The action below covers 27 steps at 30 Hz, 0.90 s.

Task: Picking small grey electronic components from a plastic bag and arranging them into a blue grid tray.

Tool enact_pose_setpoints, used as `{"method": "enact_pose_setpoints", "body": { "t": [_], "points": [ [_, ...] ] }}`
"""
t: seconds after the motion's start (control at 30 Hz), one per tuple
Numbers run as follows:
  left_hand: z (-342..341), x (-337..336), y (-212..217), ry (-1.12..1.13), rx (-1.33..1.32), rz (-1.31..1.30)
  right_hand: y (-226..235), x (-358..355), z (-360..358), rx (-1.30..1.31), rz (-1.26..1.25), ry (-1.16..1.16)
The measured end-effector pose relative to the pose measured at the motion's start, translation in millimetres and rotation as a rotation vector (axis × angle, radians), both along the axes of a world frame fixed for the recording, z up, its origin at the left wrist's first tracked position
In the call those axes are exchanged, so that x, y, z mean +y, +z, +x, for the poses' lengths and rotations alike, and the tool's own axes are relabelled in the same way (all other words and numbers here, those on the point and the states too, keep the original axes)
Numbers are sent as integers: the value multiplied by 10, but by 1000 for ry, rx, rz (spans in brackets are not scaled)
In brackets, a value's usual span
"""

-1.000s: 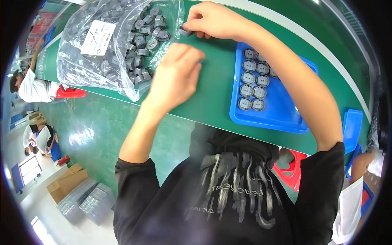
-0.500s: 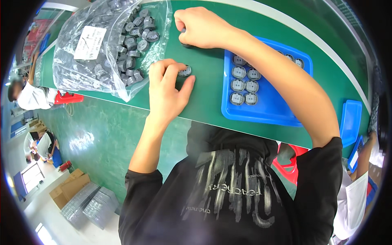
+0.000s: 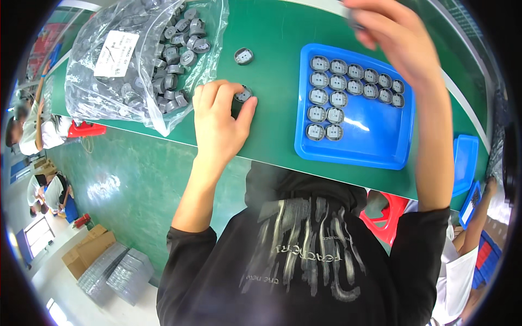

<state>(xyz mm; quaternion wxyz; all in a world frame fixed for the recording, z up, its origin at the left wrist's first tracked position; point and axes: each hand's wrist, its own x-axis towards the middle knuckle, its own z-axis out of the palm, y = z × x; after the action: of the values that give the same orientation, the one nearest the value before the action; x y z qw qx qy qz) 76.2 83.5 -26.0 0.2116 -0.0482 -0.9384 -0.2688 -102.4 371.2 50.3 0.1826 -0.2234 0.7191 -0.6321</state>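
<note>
On the green table, my left hand (image 3: 220, 114) is closed around a round grey plastic part (image 3: 244, 94), its thumb and index finger at the part's sides. A second round grey part (image 3: 243, 56) with a pale inner face lies just beyond, touched by neither hand. My right hand (image 3: 399, 41) is raised past the far side of a blue tray (image 3: 370, 146), fingers bent and smeared by motion. A small dark grey thing (image 3: 354, 20) shows at its fingertips, too blurred to name. Round grey parts (image 3: 338, 82) stand in rows along the tray's far and left sides.
A clear plastic bag (image 3: 81, 81) of loose grey parts (image 3: 173, 54) lies open at the left, a white label on it. Smaller blue trays (image 3: 466, 163) sit at the right end. A red stool (image 3: 389, 220) stands below the table edge. Other people are at both sides.
My right hand has swung right from beside the left hand to beyond the tray, uncovering the tray's far rows and the part on the table. The left hand has hardly moved.
</note>
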Motion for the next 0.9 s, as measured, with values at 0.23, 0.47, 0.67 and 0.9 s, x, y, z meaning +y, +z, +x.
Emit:
{"method": "enact_pose_setpoints", "body": {
  "t": [0.23,0.47,0.67,0.9],
  "points": [
    [-1,-196,-35,-214,-7,126,-86,1877,1149,-49,305,-519],
    [92,32,-80,-24,61,21,-511,1875,1863,164,786,-571],
    [60,53,-55,4,48,36,-580,1766,2135,333,696,-729],
    [74,-42,44,16,-21,16,-528,1587,2091,484,808,-724]
  ]
}}
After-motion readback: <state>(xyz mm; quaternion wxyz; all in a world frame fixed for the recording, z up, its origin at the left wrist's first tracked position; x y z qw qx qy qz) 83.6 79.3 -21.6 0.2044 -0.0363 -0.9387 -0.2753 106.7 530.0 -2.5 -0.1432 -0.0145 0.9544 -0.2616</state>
